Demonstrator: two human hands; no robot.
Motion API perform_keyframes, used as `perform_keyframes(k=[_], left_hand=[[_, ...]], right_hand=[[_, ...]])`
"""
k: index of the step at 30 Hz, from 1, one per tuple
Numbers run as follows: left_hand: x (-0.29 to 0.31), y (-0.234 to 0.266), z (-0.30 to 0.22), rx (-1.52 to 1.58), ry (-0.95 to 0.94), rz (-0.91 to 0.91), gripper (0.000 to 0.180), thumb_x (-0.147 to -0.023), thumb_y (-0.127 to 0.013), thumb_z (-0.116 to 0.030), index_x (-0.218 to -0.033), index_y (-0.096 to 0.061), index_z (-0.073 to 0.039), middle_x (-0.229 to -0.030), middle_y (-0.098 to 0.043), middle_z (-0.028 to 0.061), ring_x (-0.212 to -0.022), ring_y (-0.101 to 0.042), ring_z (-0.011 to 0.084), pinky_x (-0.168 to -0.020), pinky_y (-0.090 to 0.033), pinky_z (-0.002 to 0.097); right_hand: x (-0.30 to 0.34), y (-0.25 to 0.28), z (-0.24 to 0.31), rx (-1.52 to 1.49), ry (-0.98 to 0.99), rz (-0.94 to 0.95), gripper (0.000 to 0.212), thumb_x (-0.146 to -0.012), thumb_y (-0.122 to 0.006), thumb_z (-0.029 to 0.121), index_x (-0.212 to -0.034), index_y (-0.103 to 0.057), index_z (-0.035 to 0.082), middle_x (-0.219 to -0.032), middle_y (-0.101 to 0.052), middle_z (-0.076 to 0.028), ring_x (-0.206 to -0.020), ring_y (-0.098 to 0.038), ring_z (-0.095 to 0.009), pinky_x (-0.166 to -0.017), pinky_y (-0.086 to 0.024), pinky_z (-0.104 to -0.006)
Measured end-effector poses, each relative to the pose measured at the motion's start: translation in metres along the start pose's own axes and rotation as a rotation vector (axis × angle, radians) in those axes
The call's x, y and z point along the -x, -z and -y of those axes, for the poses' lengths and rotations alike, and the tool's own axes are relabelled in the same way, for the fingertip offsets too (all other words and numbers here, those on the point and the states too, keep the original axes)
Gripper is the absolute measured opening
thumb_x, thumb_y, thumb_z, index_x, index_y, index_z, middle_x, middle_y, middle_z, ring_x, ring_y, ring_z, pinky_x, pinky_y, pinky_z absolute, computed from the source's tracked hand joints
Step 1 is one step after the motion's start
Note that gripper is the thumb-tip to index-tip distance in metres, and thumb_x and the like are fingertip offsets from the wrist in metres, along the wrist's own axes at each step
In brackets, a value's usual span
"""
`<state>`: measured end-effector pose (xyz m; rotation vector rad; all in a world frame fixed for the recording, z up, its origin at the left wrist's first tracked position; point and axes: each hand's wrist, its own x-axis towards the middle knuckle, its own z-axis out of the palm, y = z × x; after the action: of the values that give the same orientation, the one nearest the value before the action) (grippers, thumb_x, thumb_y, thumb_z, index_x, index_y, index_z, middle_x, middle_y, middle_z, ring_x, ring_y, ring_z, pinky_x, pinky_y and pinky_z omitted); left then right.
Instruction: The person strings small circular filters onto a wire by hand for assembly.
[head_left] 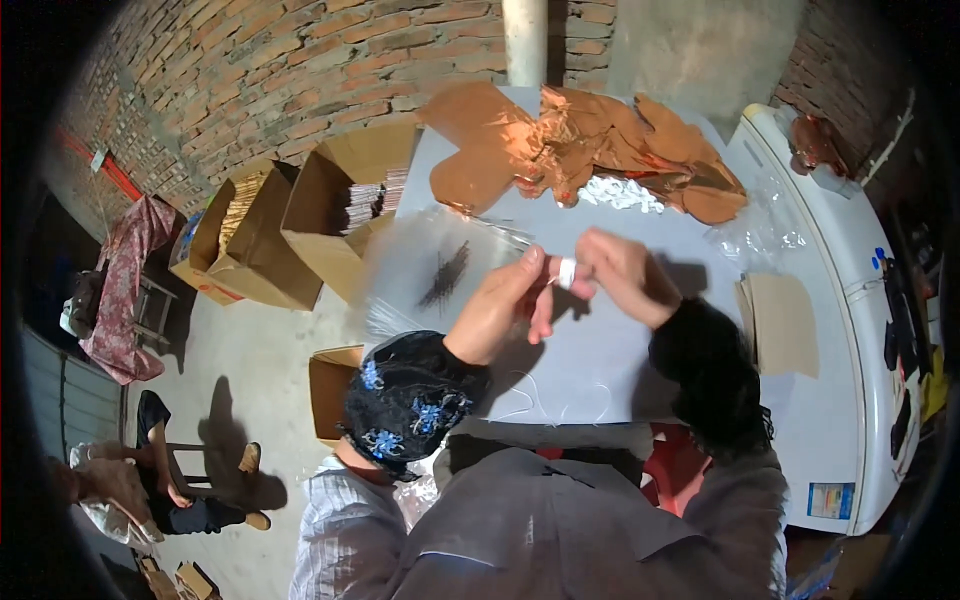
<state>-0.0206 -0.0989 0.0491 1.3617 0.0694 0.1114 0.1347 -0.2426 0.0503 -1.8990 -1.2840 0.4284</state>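
Over the middle of the grey tabletop (pixel 640 375), my two hands meet. My left hand (pixel 500 305) has its fingers bent and its thumb on top. Close against it, my right hand (pixel 625 275) is curled with its fingertips together. A small white strip (pixel 567 272) shows between them; whether it wraps a finger or is pinched, I cannot tell. Left of the hands, thin dark sticks (pixel 447 272) lie on a clear plastic sheet (pixel 400 255). Beyond are crumpled copper-coloured foil sheets (pixel 590 130) and a heap of small white pieces (pixel 615 193). Thin white strands (pixel 515 400) lie along the near edge.
Two open cardboard boxes (pixel 315 215) with bundled sticks stand left of the table, and a smaller box (pixel 328 395) nearer. A white freezer (pixel 850 330) bounds the right, beside flat brown cardboard (pixel 785 325). Someone's legs (pixel 190 510) show at lower left.
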Motion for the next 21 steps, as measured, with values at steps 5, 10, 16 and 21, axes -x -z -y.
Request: perform_keyframes(k=[5, 10, 16, 21], left_hand=[[0.0, 0.006, 0.018, -0.064, -0.041, -0.083, 0.055, -0.102, -0.029, -0.044, -0.126, -0.054, 0.0, -0.063, -0.052, 0.0016, -0.057, -0.048, 0.0092, -0.056, -0.041, 0.0228], [0.01, 0.009, 0.028, -0.047, 0.04, -0.024, 0.049, -0.102, -0.034, -0.04, -0.11, -0.059, 0.001, -0.073, -0.06, 0.005, -0.058, -0.052, 0.0098, -0.055, -0.042, 0.0229], [0.01, 0.015, 0.031, 0.354, 0.007, 0.073, 0.039, -0.1, -0.042, -0.027, -0.125, -0.052, 0.002, -0.094, -0.065, 0.0081, -0.062, -0.055, 0.008, -0.056, -0.046, 0.0203], [0.018, 0.007, 0.042, 0.015, -0.016, -0.032, 0.04, -0.1, -0.042, -0.021, -0.136, -0.043, -0.003, -0.098, -0.059, -0.0003, -0.067, -0.051, 0.0063, -0.061, -0.044, 0.0203]], right_hand=[[0.031, -0.029, 0.037, 0.152, 0.248, 0.0, 0.007, -0.088, -0.054, 0.009, -0.089, -0.056, 0.003, -0.081, -0.057, -0.017, -0.08, -0.059, -0.035, -0.069, -0.048, -0.0374], [0.01, -0.008, 0.025, -0.001, 0.171, 0.027, 0.02, -0.098, -0.042, 0.012, -0.083, -0.049, 0.001, -0.071, -0.049, -0.005, -0.069, -0.052, -0.012, -0.064, -0.044, -0.0291], [0.025, -0.045, 0.008, -0.188, -0.14, 0.089, 0.021, -0.095, -0.049, 0.019, -0.085, -0.054, 0.002, -0.069, -0.058, -0.007, -0.066, -0.056, -0.013, -0.062, -0.046, -0.0303], [0.033, -0.046, 0.027, 0.094, 0.154, -0.088, 0.012, -0.088, -0.056, 0.014, -0.085, -0.057, 0.002, -0.08, -0.062, -0.015, -0.072, -0.062, -0.033, -0.06, -0.048, -0.0394]])
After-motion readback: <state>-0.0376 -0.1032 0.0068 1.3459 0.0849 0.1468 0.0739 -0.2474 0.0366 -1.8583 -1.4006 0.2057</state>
